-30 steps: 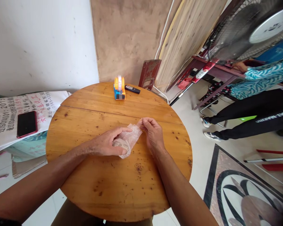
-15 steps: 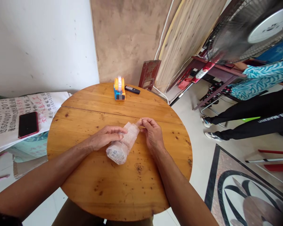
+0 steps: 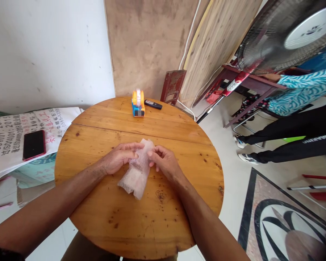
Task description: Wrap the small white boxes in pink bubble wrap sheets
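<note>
A small bundle wrapped in clear bubble wrap point(image 3: 134, 175) lies on the round wooden table point(image 3: 125, 221), its long axis running toward me. My left hand point(image 3: 118, 159) holds its far left side with the fingers over the wrap. My right hand point(image 3: 164, 163) pinches the far right edge of the wrap. Both hands meet at the bundle's far end; the near end lies free on the wood.
An orange and blue tape dispenser point(image 3: 138, 103) and a dark remote-like device point(image 3: 153, 104) stand at the table's far edge. A red-cased phone point(image 3: 34, 145) lies on printed sacks at left. A fan point(image 3: 285, 32), a bench and a seated person point(image 3: 296, 108) fill the right.
The bundle has turned from slanting right to pointing more toward me. My right hand moved left and nearer, onto the wrap's far edge. My left hand shifted up to the bundle's far end.
</note>
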The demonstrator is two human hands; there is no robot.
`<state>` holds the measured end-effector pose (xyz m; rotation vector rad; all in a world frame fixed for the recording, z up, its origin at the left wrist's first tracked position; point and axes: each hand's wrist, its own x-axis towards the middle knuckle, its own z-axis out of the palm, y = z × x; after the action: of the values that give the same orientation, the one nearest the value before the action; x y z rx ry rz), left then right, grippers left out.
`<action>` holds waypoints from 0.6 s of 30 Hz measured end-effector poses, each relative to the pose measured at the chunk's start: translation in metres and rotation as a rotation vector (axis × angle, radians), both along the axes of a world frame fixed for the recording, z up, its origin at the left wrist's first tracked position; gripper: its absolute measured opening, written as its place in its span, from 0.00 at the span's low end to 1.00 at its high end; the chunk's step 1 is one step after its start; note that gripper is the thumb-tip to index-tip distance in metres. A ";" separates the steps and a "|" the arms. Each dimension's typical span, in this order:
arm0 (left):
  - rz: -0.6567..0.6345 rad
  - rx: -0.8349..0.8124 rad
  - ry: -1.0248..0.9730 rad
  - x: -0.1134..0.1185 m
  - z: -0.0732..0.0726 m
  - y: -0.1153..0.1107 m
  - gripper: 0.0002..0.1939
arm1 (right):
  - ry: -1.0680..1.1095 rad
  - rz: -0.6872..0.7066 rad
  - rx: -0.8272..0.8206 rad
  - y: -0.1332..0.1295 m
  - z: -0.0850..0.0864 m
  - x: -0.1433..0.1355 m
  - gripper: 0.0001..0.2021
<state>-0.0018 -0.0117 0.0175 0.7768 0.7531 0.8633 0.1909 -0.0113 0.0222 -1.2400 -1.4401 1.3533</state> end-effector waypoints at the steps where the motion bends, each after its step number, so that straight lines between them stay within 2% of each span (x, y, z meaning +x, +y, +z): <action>1: -0.004 0.007 -0.020 0.000 0.000 0.000 0.24 | -0.038 -0.013 0.034 0.000 -0.001 -0.002 0.15; 5: -0.026 0.033 -0.087 -0.001 0.000 -0.001 0.25 | -0.153 -0.080 0.144 0.000 -0.006 -0.005 0.13; 9: -0.012 0.072 -0.091 -0.002 0.001 -0.001 0.23 | -0.119 -0.089 0.117 0.001 -0.011 -0.003 0.10; 13: 0.146 0.119 -0.069 -0.004 0.000 0.005 0.18 | 0.055 -0.162 0.063 0.005 -0.010 0.002 0.11; 18: 0.331 0.187 -0.017 -0.005 -0.003 0.013 0.20 | 0.185 -0.346 0.065 0.018 -0.011 0.012 0.13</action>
<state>-0.0063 0.0009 0.0143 0.8209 0.8060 1.2504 0.2027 0.0065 0.0112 -1.2210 -1.0750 1.1424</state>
